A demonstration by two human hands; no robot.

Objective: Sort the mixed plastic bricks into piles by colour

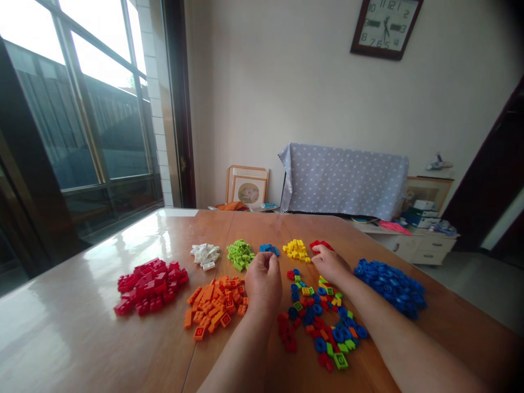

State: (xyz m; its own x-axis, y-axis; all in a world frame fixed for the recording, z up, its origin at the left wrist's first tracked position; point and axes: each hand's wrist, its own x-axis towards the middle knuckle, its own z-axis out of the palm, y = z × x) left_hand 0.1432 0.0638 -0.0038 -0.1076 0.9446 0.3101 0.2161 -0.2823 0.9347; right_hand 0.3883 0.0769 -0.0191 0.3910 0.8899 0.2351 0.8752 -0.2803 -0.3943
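My left hand (264, 281) is raised over the table with its fingers curled together, just in front of a small pile of blue bricks (269, 249). Whatever it may hold is hidden by the fingers. Stretched further forward, my right hand (328, 263) has its bent fingertips at a small pile of red bricks (321, 244); what lies between them is too small to tell. Yellow bricks (297, 250) lie just left of that hand. Between my forearms spreads a mixed heap of toy bricks and rings (315, 314) in blue, red, green, yellow and orange.
Orange bricks (216, 303) lie beside my left wrist, with lime green bricks (240, 254) and white bricks (205, 255) behind. A larger red pile (151, 285) sits at the left, a large blue pile (391, 286) right of my right forearm. The wooden table (90, 333) has glare on its left.
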